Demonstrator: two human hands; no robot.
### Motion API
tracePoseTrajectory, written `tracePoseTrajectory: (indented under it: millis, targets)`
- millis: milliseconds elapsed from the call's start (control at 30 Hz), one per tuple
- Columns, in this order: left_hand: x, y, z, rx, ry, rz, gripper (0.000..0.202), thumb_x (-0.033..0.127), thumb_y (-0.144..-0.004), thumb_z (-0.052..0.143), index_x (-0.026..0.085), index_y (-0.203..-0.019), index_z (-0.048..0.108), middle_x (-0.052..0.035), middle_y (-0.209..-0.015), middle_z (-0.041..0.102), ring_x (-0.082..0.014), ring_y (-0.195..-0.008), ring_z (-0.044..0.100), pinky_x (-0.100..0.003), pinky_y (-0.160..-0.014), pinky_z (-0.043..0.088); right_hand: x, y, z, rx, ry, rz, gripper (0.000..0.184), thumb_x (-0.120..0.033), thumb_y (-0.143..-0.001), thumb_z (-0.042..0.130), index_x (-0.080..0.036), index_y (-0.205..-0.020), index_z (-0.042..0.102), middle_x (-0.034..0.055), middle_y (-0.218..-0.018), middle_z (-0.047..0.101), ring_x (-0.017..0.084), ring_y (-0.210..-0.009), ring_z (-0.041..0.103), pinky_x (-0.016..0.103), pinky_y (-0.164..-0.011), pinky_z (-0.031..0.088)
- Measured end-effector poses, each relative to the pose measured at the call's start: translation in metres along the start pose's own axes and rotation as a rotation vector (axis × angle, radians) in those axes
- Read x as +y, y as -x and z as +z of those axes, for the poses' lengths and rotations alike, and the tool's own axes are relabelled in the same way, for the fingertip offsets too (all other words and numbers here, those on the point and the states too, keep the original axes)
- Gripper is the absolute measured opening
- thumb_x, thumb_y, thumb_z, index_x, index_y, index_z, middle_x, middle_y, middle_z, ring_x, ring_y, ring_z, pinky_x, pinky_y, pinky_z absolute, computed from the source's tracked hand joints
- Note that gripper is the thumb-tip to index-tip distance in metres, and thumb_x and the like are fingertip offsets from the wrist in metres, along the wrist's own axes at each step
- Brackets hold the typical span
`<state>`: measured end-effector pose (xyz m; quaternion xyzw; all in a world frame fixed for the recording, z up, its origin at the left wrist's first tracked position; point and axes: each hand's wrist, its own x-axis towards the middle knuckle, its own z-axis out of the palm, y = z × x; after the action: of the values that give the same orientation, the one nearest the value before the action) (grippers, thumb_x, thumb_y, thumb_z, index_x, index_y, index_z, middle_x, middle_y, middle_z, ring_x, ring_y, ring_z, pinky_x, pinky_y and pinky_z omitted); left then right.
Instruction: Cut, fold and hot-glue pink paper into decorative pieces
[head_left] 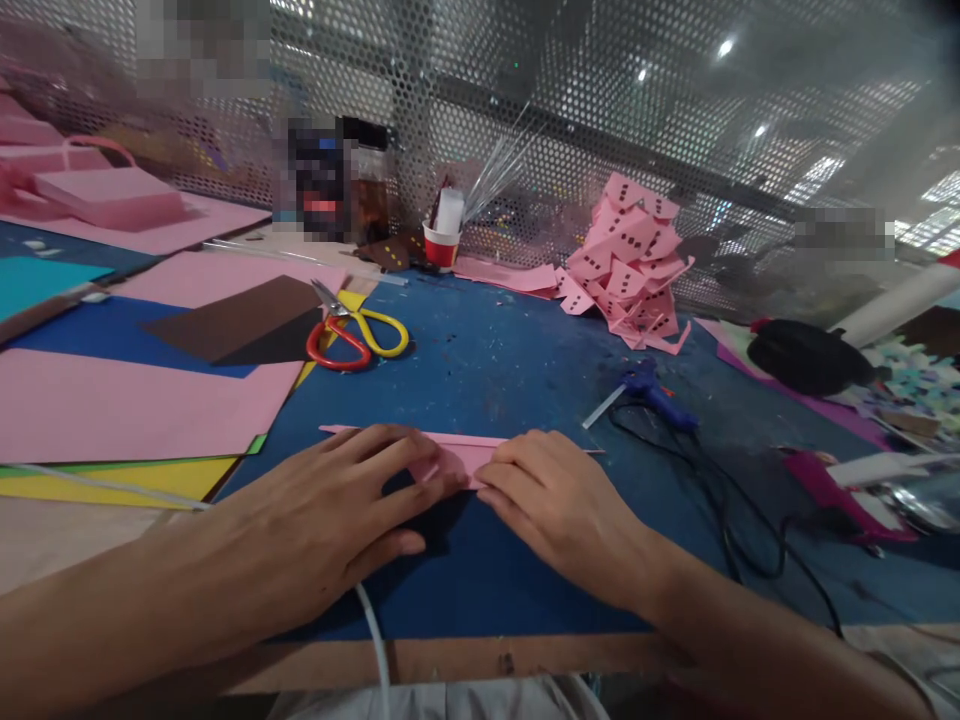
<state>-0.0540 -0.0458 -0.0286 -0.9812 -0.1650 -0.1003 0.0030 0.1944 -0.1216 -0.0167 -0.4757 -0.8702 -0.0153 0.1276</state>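
The left hand [322, 520] and right hand [559, 500] are lying nearly flat, gripping nothing, fingertips pressing a pink strip [469, 452] on the blue counter [487, 360]. Scissors [358, 335] are lying beyond the strip's left end, a glue gun [654, 390] beyond its right.

Scissors [358, 338] lie left on blue surface [487, 365], glue gun [651, 390] at rt, pink cutout pile [634, 260] & red cup [441, 246] at back.
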Motion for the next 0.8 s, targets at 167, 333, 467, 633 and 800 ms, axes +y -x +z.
tracePoseTrajectory:
  millis: [167,333,467,633,800]
  targets:
    - [0.0,-0.0009,0.0005,0.002,0.011,0.002,0.049,0.043,-0.094,0.05,0.035,-0.142,0.042,-0.0034,-0.133,0.055,-0.0273,-0.121,0.048,-0.043,-0.095,0.043,0.0032,-0.0003,-0.0007,-0.014,-0.045,0.004,0.024,-0.027,-0.101,0.041,-0.018,-0.107,0.063,0.0051,-0.103,0.063,0.019,-0.093,0.053,0.036,-0.081,0.041]
    - [-0.0005,-0.0018,0.0013,0.022,0.028,-0.011,0.05,0.043,-0.093,0.052,0.035,-0.142,0.043,-0.0028,-0.132,0.056,-0.026,-0.119,0.049,-0.039,-0.095,0.045,0.0042,0.0015,-0.0002,-0.042,-0.078,0.014,0.023,-0.026,-0.101,0.042,-0.018,-0.11,0.062,0.005,-0.104,0.062,0.019,-0.093,0.052,0.037,-0.081,0.041]
    - [-0.0008,-0.0014,0.002,0.016,0.006,-0.018,0.053,0.047,-0.092,0.053,0.037,-0.142,0.042,-0.0021,-0.133,0.055,-0.0261,-0.119,0.049,-0.04,-0.096,0.044,0.0044,0.0033,-0.0007,-0.075,-0.089,0.02,0.022,-0.02,-0.099,0.044,-0.018,-0.113,0.061,0.0049,-0.107,0.061,0.02,-0.095,0.051,0.037,-0.082,0.041]
    - [-0.001,0.0,0.0033,0.006,-0.002,-0.028,0.056,0.053,-0.089,0.054,0.036,-0.141,0.043,-0.002,-0.133,0.056,-0.0281,-0.118,0.049,-0.043,-0.095,0.044,0.0046,0.004,-0.0017,-0.101,-0.088,0.01,0.023,-0.016,-0.097,0.046,-0.019,-0.116,0.06,0.0053,-0.106,0.061,0.021,-0.095,0.051,0.038,-0.082,0.041]
    - [-0.0009,0.0008,0.0048,0.006,-0.004,-0.027,0.054,0.053,-0.089,0.054,0.037,-0.14,0.045,-0.0015,-0.132,0.057,-0.03,-0.116,0.051,-0.046,-0.093,0.046,0.0048,0.0016,-0.0022,-0.096,-0.079,0.012,0.022,-0.015,-0.096,0.048,-0.019,-0.114,0.06,0.0056,-0.103,0.061,0.02,-0.091,0.052,0.037,-0.08,0.041]
